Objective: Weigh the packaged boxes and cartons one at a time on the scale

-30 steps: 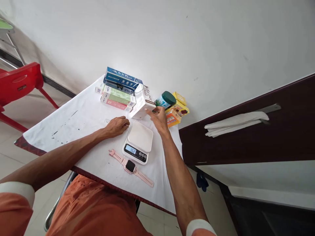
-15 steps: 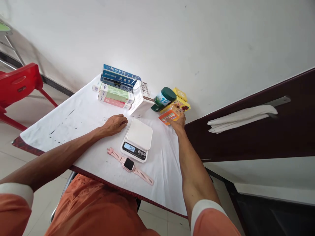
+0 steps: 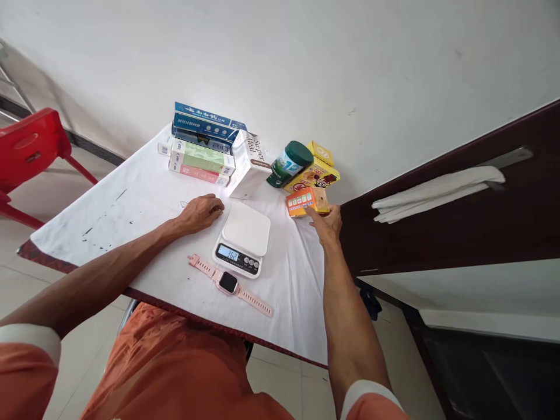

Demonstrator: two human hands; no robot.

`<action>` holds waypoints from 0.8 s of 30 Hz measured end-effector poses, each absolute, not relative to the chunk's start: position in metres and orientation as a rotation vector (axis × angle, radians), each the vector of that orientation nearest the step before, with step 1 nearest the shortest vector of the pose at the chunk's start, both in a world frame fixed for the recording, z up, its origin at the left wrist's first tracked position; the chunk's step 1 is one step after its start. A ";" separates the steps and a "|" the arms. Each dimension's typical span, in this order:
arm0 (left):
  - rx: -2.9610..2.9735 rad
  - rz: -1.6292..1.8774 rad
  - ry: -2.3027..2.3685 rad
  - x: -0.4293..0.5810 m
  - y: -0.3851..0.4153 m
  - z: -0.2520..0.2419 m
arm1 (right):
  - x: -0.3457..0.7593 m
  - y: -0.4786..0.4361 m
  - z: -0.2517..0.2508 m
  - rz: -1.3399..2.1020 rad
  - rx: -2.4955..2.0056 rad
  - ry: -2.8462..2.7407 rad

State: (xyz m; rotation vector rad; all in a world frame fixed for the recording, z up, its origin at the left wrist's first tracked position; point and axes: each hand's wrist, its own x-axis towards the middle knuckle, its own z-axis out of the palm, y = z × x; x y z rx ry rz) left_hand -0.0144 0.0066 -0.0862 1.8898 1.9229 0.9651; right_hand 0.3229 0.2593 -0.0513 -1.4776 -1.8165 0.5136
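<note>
My right hand (image 3: 329, 224) is at the right end of a small orange box (image 3: 301, 201), its thumb against the near face and its other fingers partly hidden. The box is at the table's right side, just in front of a yellow carton (image 3: 317, 177). My left hand (image 3: 202, 212) rests on the white cloth with its fingers curled in and nothing visible in them. Right beside it is a white kitchen scale (image 3: 246, 228), its plate bare and its display lit with digits that look like 362. A pink-strapped smartwatch (image 3: 228, 282) lies flat in front of the scale.
Along the back stand a green-lidded canister (image 3: 291, 165), a white box (image 3: 250, 163), a blue box (image 3: 210, 122) and green and pink boxes (image 3: 201, 157). The wall borders the table. A red chair (image 3: 37, 151) stands left; a white towel (image 3: 440, 192) hangs right.
The orange box has turned in my right hand, so its printed near face and right end now show. My left hand stays by the scale. The whole view has shifted slightly.
</note>
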 end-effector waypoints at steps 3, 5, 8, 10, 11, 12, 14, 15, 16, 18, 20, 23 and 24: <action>1.892 0.960 1.922 -0.014 0.006 -0.086 | 0.328 0.227 -0.050 0.647 -1.484 -1.604; 1.899 0.951 1.910 -0.014 0.005 -0.086 | 0.333 0.209 -0.046 0.739 -1.431 -1.495; 1.911 0.941 1.898 -0.014 0.006 -0.087 | 0.339 0.183 -0.031 0.845 -1.307 -1.432; 1.907 0.934 1.908 -0.014 0.008 -0.088 | 0.337 0.165 -0.016 0.865 -1.214 -1.478; 1.904 0.929 1.912 -0.014 0.008 -0.088 | 0.334 0.156 -0.008 0.873 -1.174 -1.518; 1.903 0.924 1.915 -0.015 0.009 -0.089 | 0.329 0.147 0.000 0.888 -1.141 -1.564; 1.902 0.919 1.921 -0.015 0.009 -0.089 | 0.314 0.128 0.010 0.917 -1.081 -1.658; 1.900 0.918 1.924 -0.015 0.009 -0.088 | 0.305 0.119 0.014 0.927 -1.048 -1.714; 1.897 0.919 1.929 -0.015 0.008 -0.088 | 0.295 0.111 0.015 0.940 -1.012 -1.774; 1.890 0.921 1.933 -0.015 0.007 -0.087 | 0.277 0.096 0.015 0.994 -0.958 -1.887; 1.889 0.923 1.928 -0.015 0.006 -0.086 | 0.263 0.084 0.013 1.063 -0.943 -1.967; 1.892 0.932 1.919 -0.014 0.006 -0.086 | 0.251 0.077 0.008 1.094 -0.956 -2.032; 1.891 0.942 1.914 -0.014 0.007 -0.086 | 0.250 0.077 0.006 1.086 -0.960 -2.048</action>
